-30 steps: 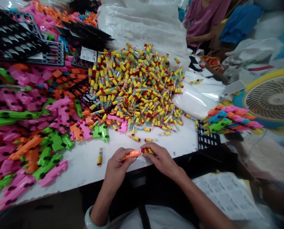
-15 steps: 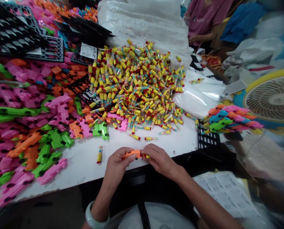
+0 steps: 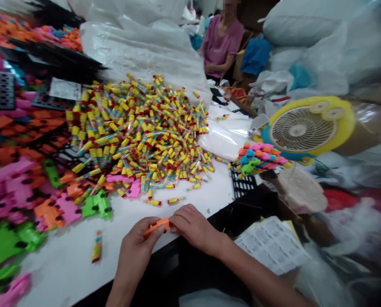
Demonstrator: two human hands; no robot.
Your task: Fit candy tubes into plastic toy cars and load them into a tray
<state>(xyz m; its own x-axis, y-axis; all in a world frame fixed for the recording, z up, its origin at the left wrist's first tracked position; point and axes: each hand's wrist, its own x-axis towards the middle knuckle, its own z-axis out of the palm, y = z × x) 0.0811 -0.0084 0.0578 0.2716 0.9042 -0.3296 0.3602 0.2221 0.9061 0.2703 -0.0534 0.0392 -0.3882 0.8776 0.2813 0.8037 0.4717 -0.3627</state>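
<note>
My left hand (image 3: 137, 241) pinches a small orange toy car (image 3: 157, 227) above the table's front edge. My right hand (image 3: 195, 229) is closed at the car's right end, its fingers around a small tube whose red end (image 3: 174, 229) barely shows; the rest is hidden. On the white table, left of my hands, lies a single clear tube (image 3: 96, 248) with a yellow label, red cap and coloured beads or candies inside. Beyond my hands is a big heap of such tubes (image 3: 152, 132).
Pink, orange and green toy cars (image 3: 20, 183) pile up on the left, among black plastic trays (image 3: 0, 89). At right are a stack of coloured cars (image 3: 257, 158), a yellow fan (image 3: 305, 128) and printed sheets (image 3: 273, 245). Another person (image 3: 222, 40) sits behind.
My view has swung right and up, so the table things appear further left. The tube's yellow part, visible earlier at my right fingers, is now out of sight; both hands stay together at the orange car.
</note>
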